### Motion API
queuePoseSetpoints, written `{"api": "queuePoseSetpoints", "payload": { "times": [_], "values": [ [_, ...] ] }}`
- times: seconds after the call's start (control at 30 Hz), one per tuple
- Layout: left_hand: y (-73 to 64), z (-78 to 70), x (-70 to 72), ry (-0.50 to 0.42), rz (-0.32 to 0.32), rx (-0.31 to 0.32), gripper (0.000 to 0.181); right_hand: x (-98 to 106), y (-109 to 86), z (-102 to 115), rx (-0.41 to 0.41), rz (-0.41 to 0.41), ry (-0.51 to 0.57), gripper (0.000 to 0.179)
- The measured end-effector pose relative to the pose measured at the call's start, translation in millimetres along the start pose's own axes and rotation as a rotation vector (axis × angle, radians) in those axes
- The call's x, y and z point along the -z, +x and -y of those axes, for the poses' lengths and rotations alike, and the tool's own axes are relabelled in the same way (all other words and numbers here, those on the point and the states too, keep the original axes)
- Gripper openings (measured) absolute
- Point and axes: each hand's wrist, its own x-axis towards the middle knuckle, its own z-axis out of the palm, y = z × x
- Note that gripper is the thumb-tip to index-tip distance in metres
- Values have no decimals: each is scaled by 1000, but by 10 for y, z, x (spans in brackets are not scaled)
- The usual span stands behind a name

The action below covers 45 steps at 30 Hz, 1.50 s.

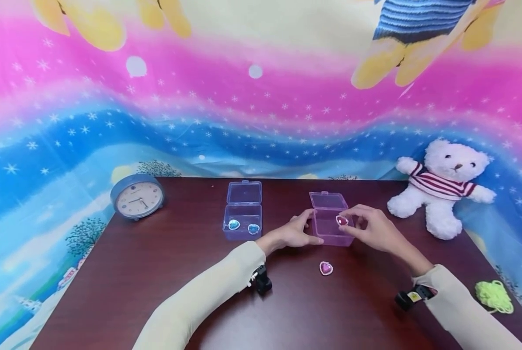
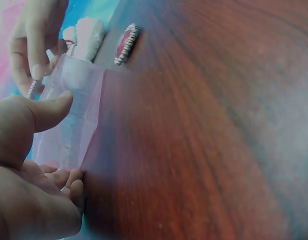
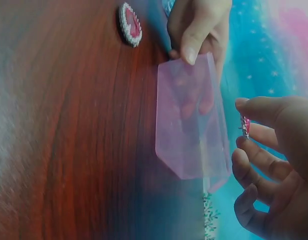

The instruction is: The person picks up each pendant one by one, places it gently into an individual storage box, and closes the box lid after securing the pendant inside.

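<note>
A small pink see-through plastic box (image 1: 334,239) stands on the table with its lid raised at the back. My left hand (image 1: 293,233) holds the box at its left side, thumb along the front wall. Above the box opening, my right hand (image 1: 376,229) pinches a red heart-shaped gem (image 1: 342,220) with a beaded silver rim between thumb and fingertip. In the right wrist view that gem (image 3: 245,127) appears edge-on. A pink heart-shaped gem (image 1: 326,268) lies on the table in front of the box.
Left of the hands stands a bluish-purple see-through box (image 1: 243,236), lid raised, holding two blue heart gems (image 1: 243,227). A round alarm clock (image 1: 138,197) is at the far left. A white teddy bear (image 1: 446,189) sits at the back right, and green yarn (image 1: 495,296) lies near the right edge.
</note>
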Motion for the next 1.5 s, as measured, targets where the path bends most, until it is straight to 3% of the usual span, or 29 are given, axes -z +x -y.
{"api": "queuePoseSetpoints", "payload": {
  "times": [0.47,0.93,1.03,1.13,1.23,1.3,1.4,1.5],
  "values": [
    [17,-3,32,22,-8,23,88,-60,154,-137,-51,126,4,27],
    [20,-12,23,42,-5,28,87,-80,168,-160,-64,129,-17,30],
    [26,-6,21,46,2,28,86,-98,149,-160,-71,102,-14,31],
    [28,-3,26,53,6,26,86,-132,111,-125,-57,13,-18,31],
    [26,-11,33,64,8,18,86,-154,43,-13,-16,-84,3,29],
    [25,-19,37,70,10,12,87,-161,-30,92,22,-98,46,27],
    [21,-24,41,80,11,3,86,-179,-177,272,69,-10,123,25],
    [16,-18,41,75,4,3,86,-227,-328,424,54,128,159,27]
  ]
}}
